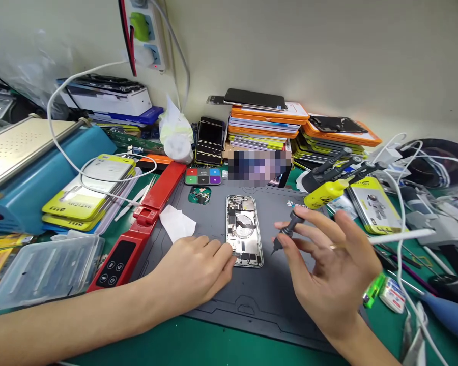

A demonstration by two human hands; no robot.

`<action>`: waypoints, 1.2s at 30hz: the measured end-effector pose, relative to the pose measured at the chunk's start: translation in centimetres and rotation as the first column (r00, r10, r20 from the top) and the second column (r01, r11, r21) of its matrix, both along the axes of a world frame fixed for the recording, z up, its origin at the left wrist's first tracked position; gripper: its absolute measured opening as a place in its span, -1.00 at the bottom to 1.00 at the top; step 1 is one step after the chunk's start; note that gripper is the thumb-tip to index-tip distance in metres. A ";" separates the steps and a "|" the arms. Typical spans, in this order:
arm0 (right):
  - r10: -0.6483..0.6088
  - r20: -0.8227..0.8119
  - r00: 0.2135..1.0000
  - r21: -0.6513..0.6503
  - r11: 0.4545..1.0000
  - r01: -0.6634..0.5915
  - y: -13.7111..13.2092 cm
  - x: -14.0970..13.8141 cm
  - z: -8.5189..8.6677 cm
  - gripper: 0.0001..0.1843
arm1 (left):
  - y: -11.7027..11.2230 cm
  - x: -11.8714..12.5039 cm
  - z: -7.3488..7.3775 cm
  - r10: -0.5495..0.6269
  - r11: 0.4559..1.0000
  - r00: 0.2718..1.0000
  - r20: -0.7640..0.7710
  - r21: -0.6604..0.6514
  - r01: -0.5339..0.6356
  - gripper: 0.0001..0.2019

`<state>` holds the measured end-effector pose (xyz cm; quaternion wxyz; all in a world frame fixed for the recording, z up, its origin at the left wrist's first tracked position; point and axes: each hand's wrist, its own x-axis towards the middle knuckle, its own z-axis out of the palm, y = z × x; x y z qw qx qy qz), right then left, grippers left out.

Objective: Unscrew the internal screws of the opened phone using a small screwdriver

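You are steadying an opened phone while holding a small screwdriver beside it.

Your left hand (198, 264) is lying flat on the grey mat (213, 300), its loose fingertips touching the lower left corner of the phone (244, 231), seemingly to keep it from sliding. Your right hand (328, 264) is hovering just right of the phone, thumb and fingers pinching the screwdriver (286, 233) with its tip pointing down, near the phone's right edge. A white paper scrap (176, 222) is lying just left of the phone, and a small parts tray (203, 176) is sitting behind it.
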<state>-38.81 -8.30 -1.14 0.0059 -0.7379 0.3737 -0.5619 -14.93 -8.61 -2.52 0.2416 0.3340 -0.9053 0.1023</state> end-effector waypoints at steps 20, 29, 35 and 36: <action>0.194 -0.072 0.978 0.039 0.981 -0.191 -0.8 4.5 -0.7 0.07 | 2.2 -0.2 -2.3 -0.140 0.990 0.982 -0.127 -0.053 0.134 -0.76; 0.165 -0.011 0.986 0.037 0.986 -0.164 -1.0 4.4 -1.4 0.10 | 2.1 -0.4 -2.5 -0.115 0.993 0.989 -0.096 -0.001 0.116 -0.78; 0.162 -0.110 0.981 -0.011 0.986 -0.165 -0.7 4.3 -1.8 0.10 | 2.1 -0.3 -2.4 -0.123 0.992 0.989 -0.088 0.008 0.124 -0.81; 0.160 -0.108 0.981 -0.006 0.987 -0.162 -0.7 4.2 -1.9 0.10 | 2.1 -0.3 -2.4 -0.124 0.992 0.988 -0.090 0.010 0.125 -0.81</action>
